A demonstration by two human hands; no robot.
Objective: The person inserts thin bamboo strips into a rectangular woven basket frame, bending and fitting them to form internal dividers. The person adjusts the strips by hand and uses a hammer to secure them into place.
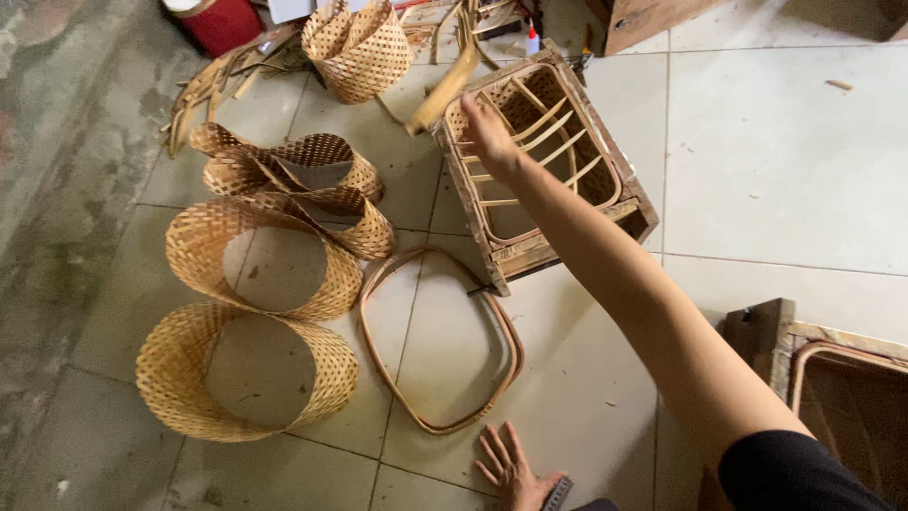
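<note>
My right hand [488, 132] reaches far forward, and its fingers curl over the left rim of a square wooden frame [619, 166] with bent rattan ribs inside. A thick curved rattan piece [443, 91] leans just beyond the fingers. Fingers spread, my left hand [509, 467] lies flat on the tiled floor close to me and holds nothing. Between the two hands a rounded rattan hoop [376, 284] rests on the tiles.
Several woven bamboo bands [194, 248] stand to the left, with a woven basket [359, 52] and loose bamboo strips [213, 87] behind them. A red container [219, 21] and a small glue bottle [532, 40] are at the back. Another wooden frame [761, 331] sits at the right.
</note>
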